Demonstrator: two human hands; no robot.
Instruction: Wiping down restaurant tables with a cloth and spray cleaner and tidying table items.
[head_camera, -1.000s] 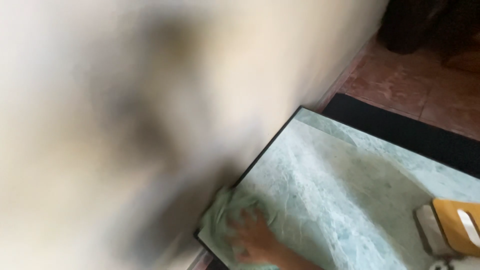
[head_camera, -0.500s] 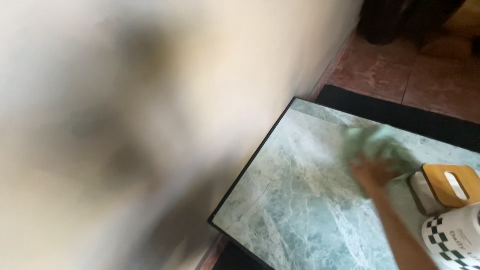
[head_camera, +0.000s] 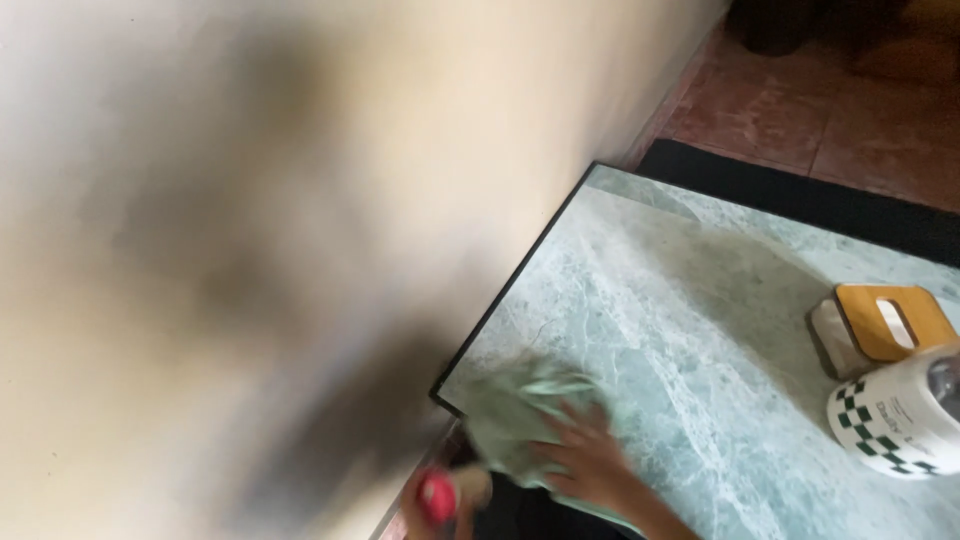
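The right hand (head_camera: 590, 462) lies flat, fingers spread, pressing a soft, crumpled pale-green cloth (head_camera: 520, 415) onto the near corner of the smooth green marble-patterned tabletop (head_camera: 690, 300). The blurred left hand (head_camera: 445, 497) is wrapped around a small red object (head_camera: 436, 498). A checkered white mug (head_camera: 895, 425) stands well apart.

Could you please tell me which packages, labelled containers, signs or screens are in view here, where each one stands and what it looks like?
White cylindrical container with a green checkered band and a printed label: right edge of the green marbled tabletop, lying on its side.
Pale box with an orange-yellow slotted lid: just behind the container, near the right edge.
No signs or screens in view.
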